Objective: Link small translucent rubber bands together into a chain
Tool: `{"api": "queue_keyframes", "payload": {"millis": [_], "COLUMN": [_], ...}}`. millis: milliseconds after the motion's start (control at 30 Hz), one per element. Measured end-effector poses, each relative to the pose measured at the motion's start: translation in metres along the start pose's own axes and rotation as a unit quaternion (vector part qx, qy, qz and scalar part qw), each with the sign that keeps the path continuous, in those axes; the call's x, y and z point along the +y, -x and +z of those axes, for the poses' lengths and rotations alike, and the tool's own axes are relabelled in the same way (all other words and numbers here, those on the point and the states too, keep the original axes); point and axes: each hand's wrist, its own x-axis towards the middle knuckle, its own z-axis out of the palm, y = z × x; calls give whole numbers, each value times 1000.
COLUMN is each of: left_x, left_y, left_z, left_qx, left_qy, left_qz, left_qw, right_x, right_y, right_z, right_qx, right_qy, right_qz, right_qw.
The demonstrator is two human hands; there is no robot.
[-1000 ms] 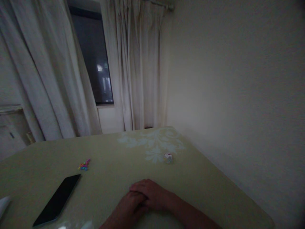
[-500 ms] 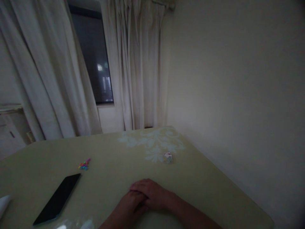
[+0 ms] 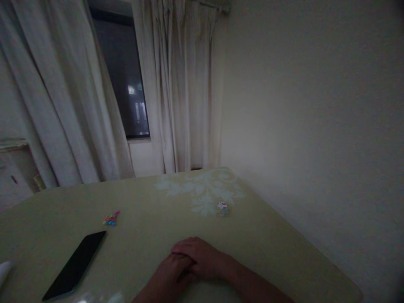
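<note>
Both of my hands rest together on the table (image 3: 142,235), low in the middle of the head view. My right hand (image 3: 200,254) lies over the other one, its fingers closed around the back of my left hand (image 3: 173,269). Most of the left fingers are hidden beneath the right palm. No object shows in either hand. Beyond them, to the right, lies a small clear packet with white and reddish print (image 3: 222,208). A small heap of brightly coloured little pieces (image 3: 111,219) sits to the left, too small to name. Nearer, also left, is a flat black phone or tablet (image 3: 75,265).
A white object (image 3: 4,269) is cut off at the left edge. A pale wall (image 3: 299,126) runs along the table's right side. Curtains (image 3: 186,92) hang beside a dark window (image 3: 121,75) behind the table. A pale cabinet (image 3: 14,172) stands far left.
The view has shifted very slightly. My hands stay clasped in the same place, and nothing on the table has moved.
</note>
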Motion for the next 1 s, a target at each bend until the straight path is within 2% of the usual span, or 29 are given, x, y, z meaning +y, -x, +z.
{"api": "queue_keyframes", "payload": {"millis": [467,633,833,1000], "left_x": [3,1,0,-1], "left_y": [-1,0,0,1], "left_z": [-2,-1,-1,0], "left_qx": [-5,-4,-2,-4], "left_qy": [11,10,3,2], "left_qz": [-7,-3,-5,-7], "left_qw": [1000,1000,1000,1000], "right_x": [1,4,2,1], "right_y": [1,1,0,1], "right_z": [1,3,0,0], "right_qx": [2,22,3,11], "right_qy": [-7,-5,-1,-1], "right_qz": [2,-9,-9,-13], "right_qw": [1000,1000,1000,1000]}}
